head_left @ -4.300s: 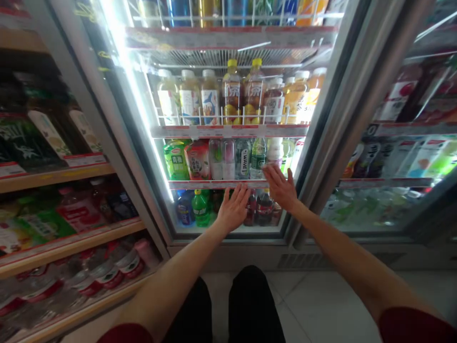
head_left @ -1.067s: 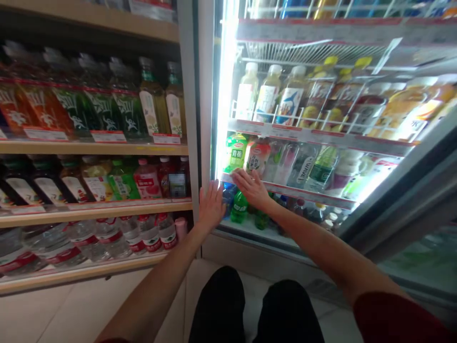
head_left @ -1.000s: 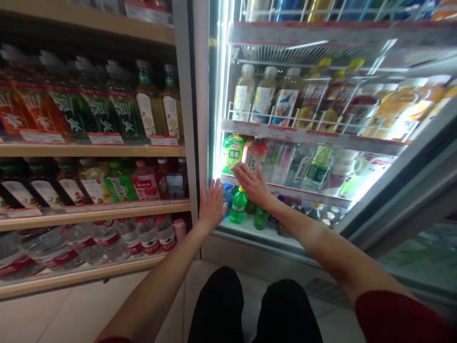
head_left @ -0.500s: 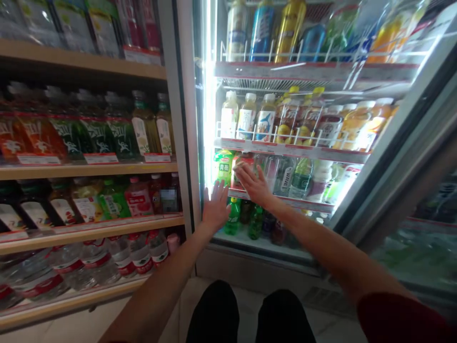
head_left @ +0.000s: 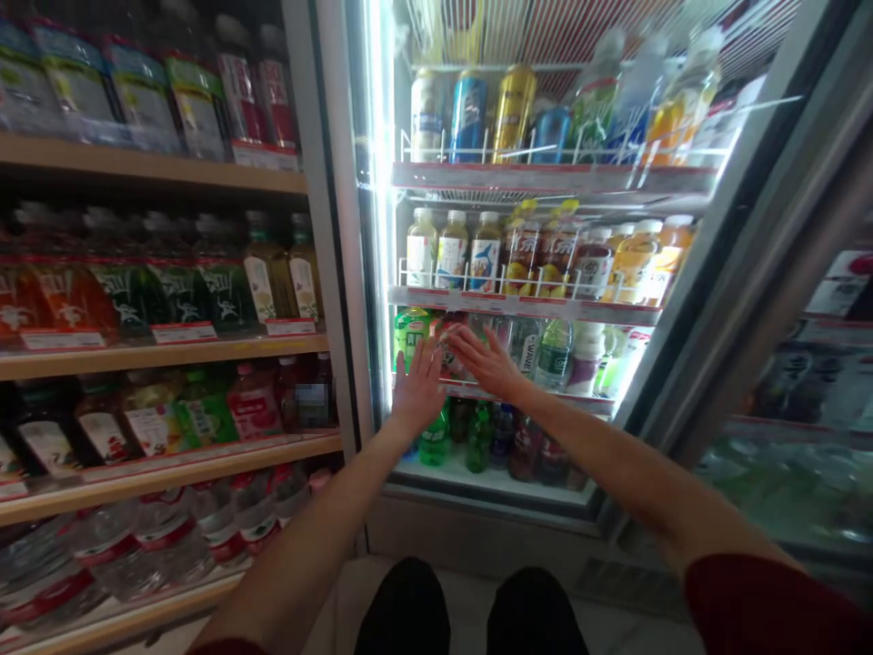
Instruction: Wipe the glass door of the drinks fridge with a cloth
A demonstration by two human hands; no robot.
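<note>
The left hand (head_left: 418,391) is held raised before the glass door (head_left: 505,503), its fingers pointed upward and the thumb set apart. The right hand (head_left: 487,364) is stretched in from the other side, its fingers straight and slanted up to the left, the thumb lifted. The fingertips are brought close together; whether they touch cannot be told. Both hands are unclenched, and no grasped object is seen, though the right palm is turned from view. Contact with the glass cannot be made out either.

The door is placed directly ahead, behind the hands. Behind it, the red pack (head_left: 454,364) is mostly covered by the fingers, and the green pack (head_left: 411,335) is partly covered. The green bottle (head_left: 434,441) is overlapped by the left hand. Shiny metal cans (head_left: 469,118) are lined up behind white wire on the top shelf. The dark red sleeve (head_left: 757,582) is cut off by the frame; clear, rounded water bottles (head_left: 164,537) are blurred.
</note>
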